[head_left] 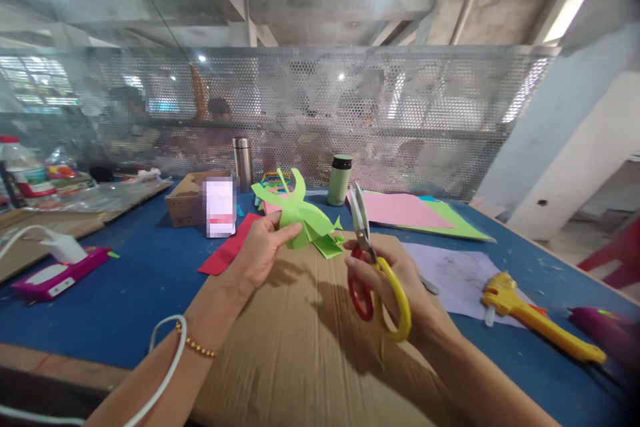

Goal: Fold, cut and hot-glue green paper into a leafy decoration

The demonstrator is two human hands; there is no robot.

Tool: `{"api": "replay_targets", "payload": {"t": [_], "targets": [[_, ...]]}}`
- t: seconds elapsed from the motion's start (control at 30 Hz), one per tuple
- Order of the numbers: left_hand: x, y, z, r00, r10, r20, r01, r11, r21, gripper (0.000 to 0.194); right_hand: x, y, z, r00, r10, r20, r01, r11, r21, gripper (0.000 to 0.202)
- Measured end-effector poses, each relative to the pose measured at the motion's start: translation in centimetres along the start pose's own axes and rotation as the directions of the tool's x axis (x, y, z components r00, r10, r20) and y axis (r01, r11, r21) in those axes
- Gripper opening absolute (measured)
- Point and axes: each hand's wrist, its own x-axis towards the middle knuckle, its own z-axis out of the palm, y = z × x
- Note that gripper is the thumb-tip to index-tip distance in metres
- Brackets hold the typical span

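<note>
Your left hand (257, 250) pinches the cut green paper (295, 212) between thumb and fingers, holding it up over the far part of the cardboard (295, 353). Your right hand (397, 273) is wrapped around the handles of the scissors (364, 227), blades pointing up, just beside the paper and apart from it. Red paper (227, 250) lies left of the cardboard; to your right, a yellow glue gun (530, 317) rests partly on a purple sheet (445, 273), near your right forearm.

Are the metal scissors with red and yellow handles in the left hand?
No, the right hand holds the scissors; the left hand pinches bright green paper.
</note>
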Motion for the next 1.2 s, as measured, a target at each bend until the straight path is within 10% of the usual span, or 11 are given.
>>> {"api": "replay_targets", "payload": {"t": [0.3,1.2], "targets": [[-2.0,-1.1,2.4,0.969,-0.155,0.192,0.171,0.983,-0.072,0.026,-1.0,-1.7,2.2,0.988,-0.101,-0.119,0.104,0.994,0.014,0.033],[-2.0,-2.0,2.5,0.965,-0.211,0.157,0.211,0.977,0.018,0.028,-0.3,-1.0,1.7,0.990,-0.122,-0.077,0.124,0.992,0.023,0.017]]}}
